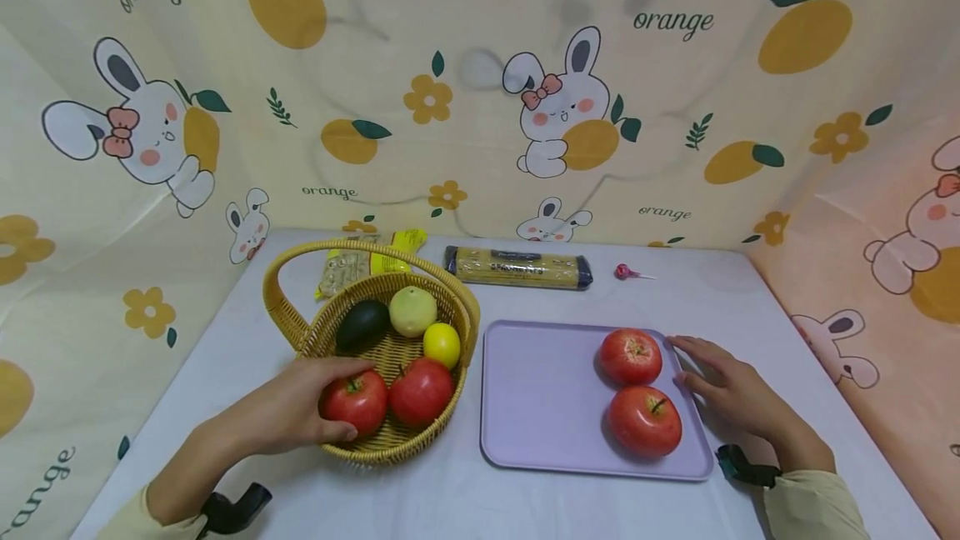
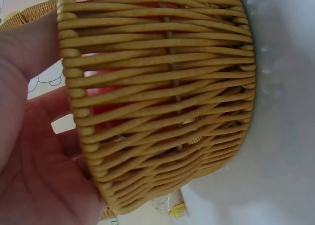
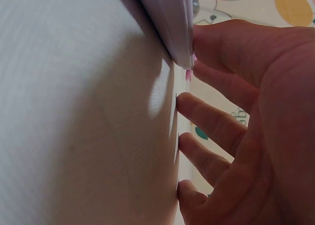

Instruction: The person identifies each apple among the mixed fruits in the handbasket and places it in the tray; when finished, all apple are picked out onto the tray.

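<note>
In the head view my left hand point(image 1: 296, 407) reaches over the near left rim of a wicker basket point(image 1: 408, 448), thumb and fingers round a red apple point(image 1: 358, 405) inside it. Another red apple point(image 1: 422, 392) lies beside that one. The left wrist view shows the woven wall point(image 2: 167, 97), with red glimpsed through its gaps; the fingertips are hidden. My right hand point(image 1: 738, 394) lies at the right edge of a lilac tray point(image 1: 543, 398), its thumb touching the edge and its fingers extended. Two red apples point(image 1: 631, 357) sit on the tray's right part.
The basket also holds an avocado point(image 1: 362, 326), a pale green round fruit point(image 1: 412, 311) and a yellow lemon-like fruit point(image 1: 442, 345). Its handle point(image 1: 281, 298) arches over the far side. Behind lie a yellow packet point(image 1: 352, 269), a spaghetti pack point(image 1: 517, 267) and a lollipop point(image 1: 623, 272).
</note>
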